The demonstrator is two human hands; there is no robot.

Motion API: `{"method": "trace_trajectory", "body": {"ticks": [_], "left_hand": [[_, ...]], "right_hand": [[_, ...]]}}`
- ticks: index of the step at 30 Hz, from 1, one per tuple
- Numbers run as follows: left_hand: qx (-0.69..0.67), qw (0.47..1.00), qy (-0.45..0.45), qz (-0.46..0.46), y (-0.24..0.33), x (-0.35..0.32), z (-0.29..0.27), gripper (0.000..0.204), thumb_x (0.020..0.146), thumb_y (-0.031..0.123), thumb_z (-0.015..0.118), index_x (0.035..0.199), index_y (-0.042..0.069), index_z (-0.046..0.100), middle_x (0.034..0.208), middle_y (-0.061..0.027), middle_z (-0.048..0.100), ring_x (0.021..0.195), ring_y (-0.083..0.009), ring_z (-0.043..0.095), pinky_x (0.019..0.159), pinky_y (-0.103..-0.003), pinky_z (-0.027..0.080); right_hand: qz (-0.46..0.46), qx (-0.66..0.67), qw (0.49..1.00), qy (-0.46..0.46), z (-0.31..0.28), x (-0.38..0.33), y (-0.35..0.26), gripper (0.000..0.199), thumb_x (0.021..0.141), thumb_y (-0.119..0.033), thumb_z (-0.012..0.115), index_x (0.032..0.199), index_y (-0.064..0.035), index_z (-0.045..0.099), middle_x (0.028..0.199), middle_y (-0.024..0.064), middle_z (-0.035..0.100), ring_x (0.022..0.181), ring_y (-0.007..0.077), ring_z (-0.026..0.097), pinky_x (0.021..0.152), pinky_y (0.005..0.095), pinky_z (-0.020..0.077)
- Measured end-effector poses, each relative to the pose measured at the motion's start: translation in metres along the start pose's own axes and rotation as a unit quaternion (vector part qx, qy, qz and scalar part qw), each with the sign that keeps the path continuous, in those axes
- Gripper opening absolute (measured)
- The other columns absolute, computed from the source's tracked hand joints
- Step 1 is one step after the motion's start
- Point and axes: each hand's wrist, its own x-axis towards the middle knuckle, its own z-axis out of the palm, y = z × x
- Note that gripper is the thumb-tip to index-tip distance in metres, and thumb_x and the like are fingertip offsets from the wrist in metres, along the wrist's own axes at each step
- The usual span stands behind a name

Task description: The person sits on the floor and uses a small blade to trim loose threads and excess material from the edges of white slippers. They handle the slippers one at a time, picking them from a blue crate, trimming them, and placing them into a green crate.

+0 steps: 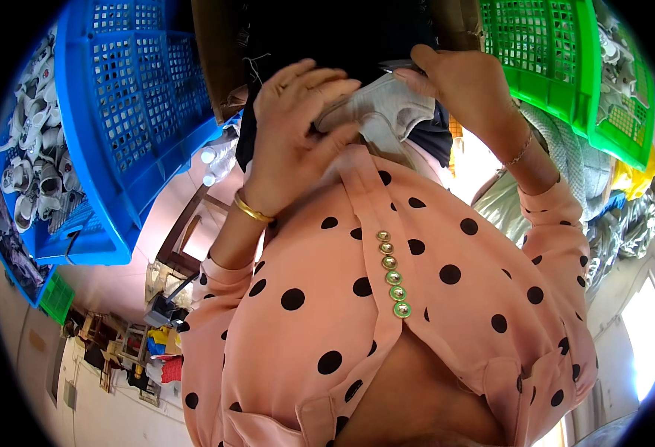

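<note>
A pale grey-white shoe upper (409, 104) lies against my front at lap height, its edge curved and its inside partly showing. My right hand (469, 86) closes thumb and forefinger around a small, pointed dark metal tool, which looks like thread snips (396, 65). The thumb of that hand also rests by the upper's top edge. On the other side, my left hand (294, 138) has its fingers spread and slightly smeared, close beside the upper; whether the fingertips touch it I cannot tell. Below the hands, dark cloth covers my lap.
At left stands a blue plastic crate (70, 149) beside a heap of grey shoe uppers (40, 167). A green crate (592, 89) with more grey pieces is at right. Cardboard (219, 52) edges the dark lap area. Grey bundled material (611, 231) lies at far right.
</note>
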Motion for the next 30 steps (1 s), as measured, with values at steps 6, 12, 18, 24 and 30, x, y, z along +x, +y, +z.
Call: {"method": "trace_trajectory", "body": {"ticks": [6, 12, 18, 24, 30], "left_hand": [[0.014, 0.996, 0.018, 0.090, 0.019, -0.003, 0.021, 0.036, 0.066, 0.025, 0.081, 0.100, 0.021, 0.071, 0.097, 0.0017, 0.063, 0.105, -0.0212, 0.053, 0.101, -0.043, 0.030], [-0.014, 0.994, 0.029, 0.107, 0.014, 0.000, 0.027, 0.018, 0.071, 0.010, 0.078, 0.087, 0.014, 0.073, 0.088, -0.0009, 0.066, 0.093, -0.0205, 0.056, 0.091, -0.036, 0.039], [-0.159, 0.986, 0.039, -0.010, 0.007, -0.005, 0.039, 0.007, 0.076, 0.011, 0.075, 0.081, 0.010, 0.069, 0.082, 0.0002, 0.066, 0.084, -0.0207, 0.053, 0.074, -0.030, 0.043], [-0.189, 0.981, 0.033, -0.037, 0.009, -0.007, 0.039, 0.008, 0.081, 0.014, 0.073, 0.081, 0.008, 0.067, 0.080, -0.0010, 0.066, 0.082, -0.0199, 0.052, 0.074, -0.030, 0.042], [-0.197, 0.979, 0.031, -0.051, 0.009, -0.008, 0.039, 0.008, 0.082, 0.014, 0.072, 0.081, 0.007, 0.066, 0.081, -0.0024, 0.065, 0.080, -0.0192, 0.052, 0.073, -0.029, 0.043]], "right_hand": [[0.043, 0.045, 0.997, 0.049, 0.005, -0.002, -0.001, 0.043, 0.091, -0.048, 0.054, 0.073, -0.0087, 0.055, 0.050, 0.0093, 0.053, 0.047, 0.0278, 0.056, 0.039, 0.0367, 0.0392], [0.096, 0.123, 0.986, 0.052, -0.007, -0.021, -0.001, 0.042, 0.088, -0.050, 0.058, 0.075, -0.0094, 0.055, 0.050, 0.0084, 0.051, 0.047, 0.0283, 0.055, 0.042, 0.0355, 0.0404], [0.003, 0.158, 0.987, 0.005, -0.037, -0.042, -0.013, 0.043, 0.088, -0.050, 0.057, 0.075, -0.0090, 0.055, 0.053, 0.0043, 0.054, 0.045, 0.0235, 0.054, 0.042, 0.0325, 0.0397], [-0.042, 0.082, 0.996, -0.015, -0.030, -0.046, -0.024, 0.045, 0.089, -0.051, 0.054, 0.073, -0.0094, 0.053, 0.050, 0.0032, 0.051, 0.043, 0.0215, 0.052, 0.040, 0.0310, 0.0366], [-0.059, 0.057, 0.996, -0.035, -0.031, -0.043, -0.028, 0.044, 0.089, -0.049, 0.054, 0.071, -0.0084, 0.053, 0.049, 0.0048, 0.051, 0.043, 0.0218, 0.052, 0.041, 0.0310, 0.0377]]}}
